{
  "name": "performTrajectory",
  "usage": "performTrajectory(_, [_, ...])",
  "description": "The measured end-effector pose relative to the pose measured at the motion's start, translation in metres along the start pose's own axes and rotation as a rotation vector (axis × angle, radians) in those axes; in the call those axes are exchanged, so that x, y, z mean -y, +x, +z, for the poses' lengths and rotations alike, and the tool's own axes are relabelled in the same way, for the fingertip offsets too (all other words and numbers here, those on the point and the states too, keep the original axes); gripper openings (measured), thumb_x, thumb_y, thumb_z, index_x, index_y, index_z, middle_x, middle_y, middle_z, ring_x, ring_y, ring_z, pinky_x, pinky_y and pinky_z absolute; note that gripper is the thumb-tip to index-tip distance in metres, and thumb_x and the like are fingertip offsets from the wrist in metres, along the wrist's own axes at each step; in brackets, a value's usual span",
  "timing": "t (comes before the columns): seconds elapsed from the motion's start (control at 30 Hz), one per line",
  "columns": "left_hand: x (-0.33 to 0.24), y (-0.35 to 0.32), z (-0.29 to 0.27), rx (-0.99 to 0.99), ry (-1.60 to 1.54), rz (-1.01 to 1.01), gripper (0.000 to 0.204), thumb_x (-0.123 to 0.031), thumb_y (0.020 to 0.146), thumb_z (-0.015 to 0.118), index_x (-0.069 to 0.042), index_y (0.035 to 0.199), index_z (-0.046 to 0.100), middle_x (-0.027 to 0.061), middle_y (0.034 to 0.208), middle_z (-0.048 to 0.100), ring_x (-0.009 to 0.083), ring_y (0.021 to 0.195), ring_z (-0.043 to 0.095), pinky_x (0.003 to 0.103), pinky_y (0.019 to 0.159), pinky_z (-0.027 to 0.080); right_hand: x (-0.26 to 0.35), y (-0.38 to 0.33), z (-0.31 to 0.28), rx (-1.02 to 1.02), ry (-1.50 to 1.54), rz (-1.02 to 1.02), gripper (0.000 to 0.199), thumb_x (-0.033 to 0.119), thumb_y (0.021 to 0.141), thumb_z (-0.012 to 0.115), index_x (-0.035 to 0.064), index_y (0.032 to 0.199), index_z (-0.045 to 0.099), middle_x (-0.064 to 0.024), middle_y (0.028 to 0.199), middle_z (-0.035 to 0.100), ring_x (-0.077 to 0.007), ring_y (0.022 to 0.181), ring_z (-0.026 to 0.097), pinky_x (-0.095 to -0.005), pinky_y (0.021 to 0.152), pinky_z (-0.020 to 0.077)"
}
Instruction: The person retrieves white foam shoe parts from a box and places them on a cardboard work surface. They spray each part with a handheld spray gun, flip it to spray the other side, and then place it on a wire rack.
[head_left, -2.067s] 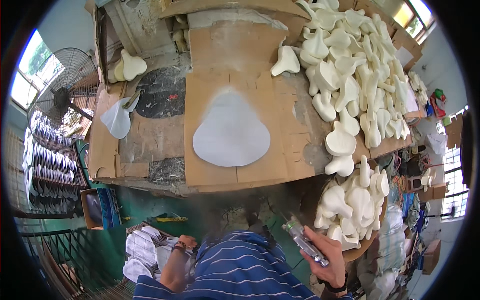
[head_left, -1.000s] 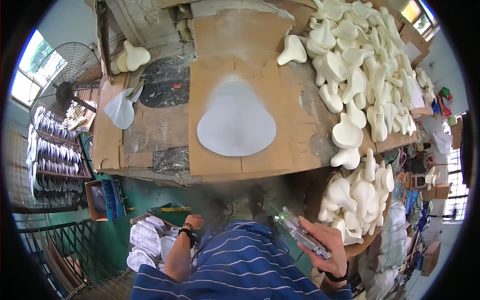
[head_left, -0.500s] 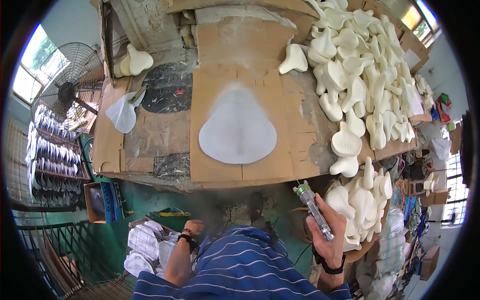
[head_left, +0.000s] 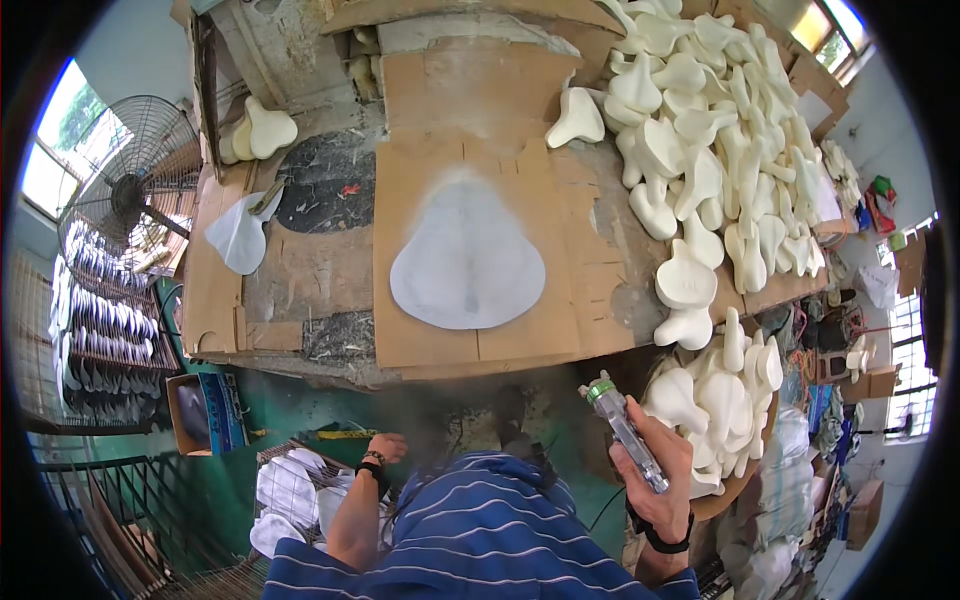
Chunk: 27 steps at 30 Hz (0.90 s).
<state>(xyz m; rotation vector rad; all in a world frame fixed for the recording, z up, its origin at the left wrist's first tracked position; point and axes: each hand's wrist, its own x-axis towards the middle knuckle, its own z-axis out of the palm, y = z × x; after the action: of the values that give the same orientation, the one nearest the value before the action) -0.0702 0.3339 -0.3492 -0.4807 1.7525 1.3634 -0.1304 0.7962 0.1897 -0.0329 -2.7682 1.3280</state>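
The right hand [head_left: 664, 476] has its grip wrapped around a silver spray gun [head_left: 628, 438] with a green ring, just in front of the counter [head_left: 290, 275]. A big white rounded sheet [head_left: 468, 265] lies on brown cardboard [head_left: 428, 347] on the counter. The left hand [head_left: 387, 449] is down low, near some white pieces [head_left: 285, 483]; I cannot tell how its grip is. Cream-coloured shapes [head_left: 688, 150] sit heaped on the right.

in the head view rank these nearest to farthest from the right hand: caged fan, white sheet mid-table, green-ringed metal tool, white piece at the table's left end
From the right hand:
1. Green-ringed metal tool: in its grasp
2. White sheet: ahead and left, on cardboard
3. White piece: farther left
4. Caged fan: far left, beyond the table
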Motion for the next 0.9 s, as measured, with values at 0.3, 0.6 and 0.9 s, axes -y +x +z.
performTrajectory(0.3, [-0.044, -0.033, 0.029, -0.090, -0.142, -0.250, 0.037, -0.003, 0.090, 0.050, -0.003, 0.122, 0.068, 0.0116, 0.104, 0.075, 0.0218, 0.093, 0.073, 0.037, 0.075, 0.060, -0.004, -0.003, -0.003, 0.052, 0.009, -0.077, 0.058, -0.006, 0.075, 0.072, -0.0009, 0.132, 0.060, -0.0174, 0.091, 0.068, -0.0279, 0.078, 0.067, -0.0302, 0.073, 0.0518])
performTrajectory(0.6, [-0.016, -0.027, 0.032, -0.039, -0.042, -0.205, 0.033, -0.005, 0.089, 0.055, -0.003, 0.119, 0.070, 0.0112, 0.105, 0.075, 0.0214, 0.090, 0.074, 0.036, 0.074, 0.061, -0.019, -0.019, -0.022, 0.119, -0.012, 0.002, 0.061, -0.008, 0.072, 0.073, 0.0003, 0.131, 0.062, -0.0172, 0.091, 0.070, -0.0260, 0.076, 0.068, -0.0296, 0.069, 0.0513])
performTrajectory(0.9, [-0.038, -0.024, 0.031, -0.038, -0.077, -0.223, 0.029, -0.007, 0.090, 0.058, -0.003, 0.116, 0.071, 0.0074, 0.105, 0.076, 0.0182, 0.087, 0.074, 0.034, 0.072, 0.062, -0.026, -0.030, -0.027, 0.279, 0.005, 0.023, 0.064, -0.008, 0.070, 0.069, -0.0007, 0.133, 0.060, -0.0182, 0.092, 0.068, -0.0276, 0.074, 0.065, -0.0295, 0.068, 0.0498])
